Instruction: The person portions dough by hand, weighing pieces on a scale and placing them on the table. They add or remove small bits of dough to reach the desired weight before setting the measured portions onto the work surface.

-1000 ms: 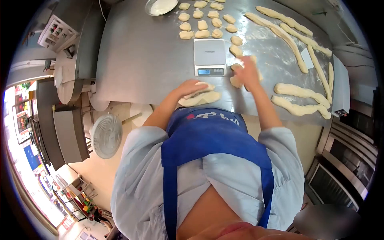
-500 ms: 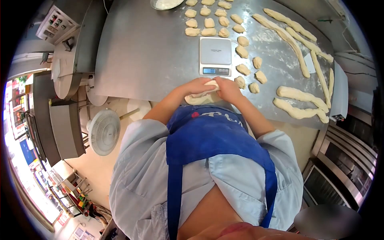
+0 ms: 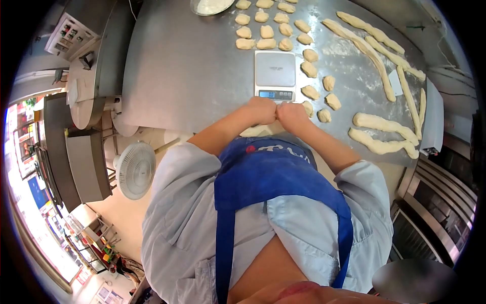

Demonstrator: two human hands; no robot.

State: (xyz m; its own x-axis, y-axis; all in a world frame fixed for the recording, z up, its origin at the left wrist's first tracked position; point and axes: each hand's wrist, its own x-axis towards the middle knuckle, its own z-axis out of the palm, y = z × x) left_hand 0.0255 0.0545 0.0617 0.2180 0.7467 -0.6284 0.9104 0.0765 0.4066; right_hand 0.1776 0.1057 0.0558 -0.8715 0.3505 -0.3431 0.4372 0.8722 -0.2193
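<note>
A pale, soft, smooth-looking length of dough [image 3: 255, 131] lies at the near edge of the worktop [image 3: 177, 71], between the hands and the blue cloth apron [image 3: 278, 169], with most of it covered by the left hand [image 3: 262, 110]. The right hand [image 3: 292, 115] is just beside the left, knuckles upward, both close below the kitchen scale [image 3: 275, 68]; the fingers are turned under, so I cannot tell whether either grip is together or clamped on dough. The worktop is grey metal with a dull sheen, streaked with white powder on its right side. Squat, uneven dough lumps [image 3: 310, 92] with rounded corners sit in loose rows beyond the scale and down its right side; one next to the right hand is partly hidden by it. Further right, long dough ropes [image 3: 364, 45] lie bent and lumpy, some overlapping at their ends, around a flat white card [image 3: 395, 82]. The scale has a squarish grey plate in a white casing; its lit display is too small to read with certainty. At the top edge, a round bowl [image 3: 211, 14] with white contents is cut off, as is the farthest row of lumps. The lens darkens the corners and bows the straight edges.
</note>
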